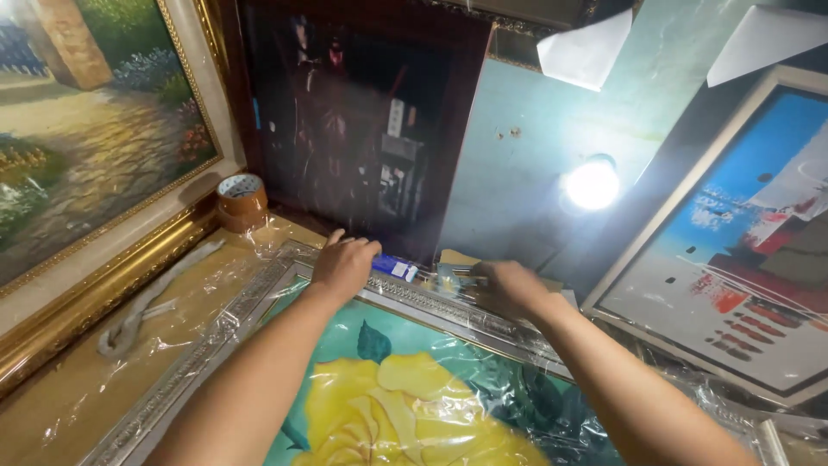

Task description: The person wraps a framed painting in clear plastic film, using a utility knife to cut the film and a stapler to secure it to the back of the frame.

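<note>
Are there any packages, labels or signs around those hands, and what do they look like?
Small blue packet: flat, rectangular, on the far edge of the silver frame, between the left hand and right hand.
Tape roll: round, brown, in the corner.
White paper sheets: stuck on the wall, blank.

Brown tape roll (241,198) beside gold-framed landscape painting (82,138); possibly abstract painting (746,259) opposite.

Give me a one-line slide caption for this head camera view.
Both hands, left hand and right hand, press clear plastic wrap over a silver-framed yellow flower painting.
</note>
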